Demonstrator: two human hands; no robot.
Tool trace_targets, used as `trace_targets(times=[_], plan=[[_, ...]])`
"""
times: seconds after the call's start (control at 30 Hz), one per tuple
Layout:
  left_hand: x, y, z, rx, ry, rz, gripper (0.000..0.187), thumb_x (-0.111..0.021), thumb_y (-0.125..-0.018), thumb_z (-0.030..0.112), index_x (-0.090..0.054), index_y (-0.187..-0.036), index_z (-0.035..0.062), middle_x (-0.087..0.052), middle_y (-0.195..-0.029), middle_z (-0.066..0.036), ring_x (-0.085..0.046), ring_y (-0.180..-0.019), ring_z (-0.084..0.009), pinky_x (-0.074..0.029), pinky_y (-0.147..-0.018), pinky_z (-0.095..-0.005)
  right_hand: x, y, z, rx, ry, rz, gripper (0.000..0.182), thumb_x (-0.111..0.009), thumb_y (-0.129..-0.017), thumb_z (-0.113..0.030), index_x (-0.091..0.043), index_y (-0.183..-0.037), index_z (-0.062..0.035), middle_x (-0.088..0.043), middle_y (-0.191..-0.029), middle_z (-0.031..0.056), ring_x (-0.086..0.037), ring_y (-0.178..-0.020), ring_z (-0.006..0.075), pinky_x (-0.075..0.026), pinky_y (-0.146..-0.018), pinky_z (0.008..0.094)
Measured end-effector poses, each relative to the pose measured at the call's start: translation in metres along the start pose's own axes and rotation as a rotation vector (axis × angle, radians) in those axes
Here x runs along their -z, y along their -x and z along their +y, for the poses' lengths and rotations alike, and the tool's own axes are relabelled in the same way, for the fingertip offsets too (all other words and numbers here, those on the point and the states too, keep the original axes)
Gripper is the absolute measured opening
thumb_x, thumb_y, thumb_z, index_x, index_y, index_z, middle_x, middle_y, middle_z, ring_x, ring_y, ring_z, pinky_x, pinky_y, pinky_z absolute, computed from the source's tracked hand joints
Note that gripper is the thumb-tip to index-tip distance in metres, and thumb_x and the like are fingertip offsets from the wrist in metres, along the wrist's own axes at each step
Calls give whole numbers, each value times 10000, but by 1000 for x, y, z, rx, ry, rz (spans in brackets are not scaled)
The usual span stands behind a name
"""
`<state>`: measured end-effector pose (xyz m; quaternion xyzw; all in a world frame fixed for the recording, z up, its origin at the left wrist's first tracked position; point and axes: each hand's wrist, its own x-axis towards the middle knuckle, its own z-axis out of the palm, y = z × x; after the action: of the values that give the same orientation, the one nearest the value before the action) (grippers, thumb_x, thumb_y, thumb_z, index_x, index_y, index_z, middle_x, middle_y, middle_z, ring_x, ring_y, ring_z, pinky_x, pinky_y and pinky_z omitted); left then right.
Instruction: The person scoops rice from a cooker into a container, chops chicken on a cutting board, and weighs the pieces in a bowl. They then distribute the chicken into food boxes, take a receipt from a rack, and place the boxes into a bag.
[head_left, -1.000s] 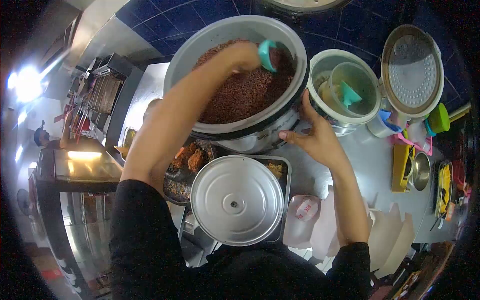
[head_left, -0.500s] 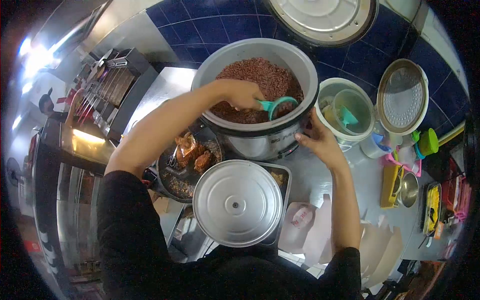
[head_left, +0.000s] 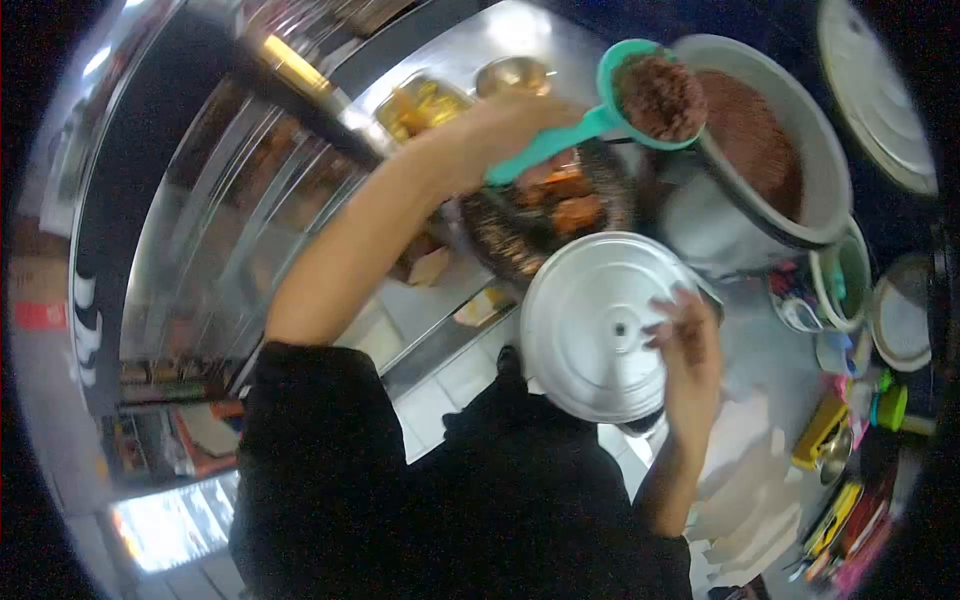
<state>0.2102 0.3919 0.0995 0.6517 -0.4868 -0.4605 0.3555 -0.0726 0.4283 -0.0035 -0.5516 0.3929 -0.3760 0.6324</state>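
Note:
My left hand (head_left: 510, 135) is wrapped round the handle of a turquoise scoop (head_left: 545, 152), blurred by motion. Reddish-brown cooked rice (head_left: 660, 95) heaps its bowl, which overlaps the near rim of a big rice cooker pot (head_left: 835, 175) in this view. More of that rice (head_left: 755, 140) fills the pot. Below the scoop lies a dark pan (head_left: 490, 235) with fried pieces (head_left: 575, 212) in it. My right hand (head_left: 685, 335), fingers spread, hovers over the right side of a round metal lid (head_left: 590, 330), holding nothing.
Beyond my left hand are a tray of yellow food (head_left: 425, 105) and a metal bowl (head_left: 510, 77). A glass-fronted cabinet (head_left: 230, 230) stands at the left. On the right are a white bucket (head_left: 850, 280), a yellow box (head_left: 822, 430) and torn-looking paper (head_left: 745, 490).
The view has swung left. My left hand has lifted the scoop, loaded with rice, out of the pot. My right hand has left the cooker's side and come over the lid.

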Motion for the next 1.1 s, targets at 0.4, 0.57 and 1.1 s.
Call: trace_targets(times=[0.4,0.57,1.1], plan=[[49,166,-313,187,-1154,758,482,-499,-905,203,-405,-1365,91,-597,-917,-203,-637,-668,-333,-540,-632,-415,-162,38,90,-347,246,-521,448,-609,-878,-86,-444,-1293,-50,-583,-1110,123,-568,-942,162,-456,-823,281],[85,182,-271,241,-987,706,518,-506,-894,226,-376,-1376,87,-591,-969,-224,-636,-727,-380,-530,-604,-457,-173,47,77,-313,313,-354,475,-612,-877,-85,-429,-1314,-56,-581,-1121,132,-570,-920,158,-460,-782,272],[122,114,-284,187,-1241,44,217,-550,-771,143,-662,-897,7,-666,-806,-216,-678,-721,-336,-543,-600,-460,-151,69,77,-319,235,-154,416,-569,-896,-55,-460,-1297,-51,-576,-1105,106,-517,-801,83,-444,-702,214]])
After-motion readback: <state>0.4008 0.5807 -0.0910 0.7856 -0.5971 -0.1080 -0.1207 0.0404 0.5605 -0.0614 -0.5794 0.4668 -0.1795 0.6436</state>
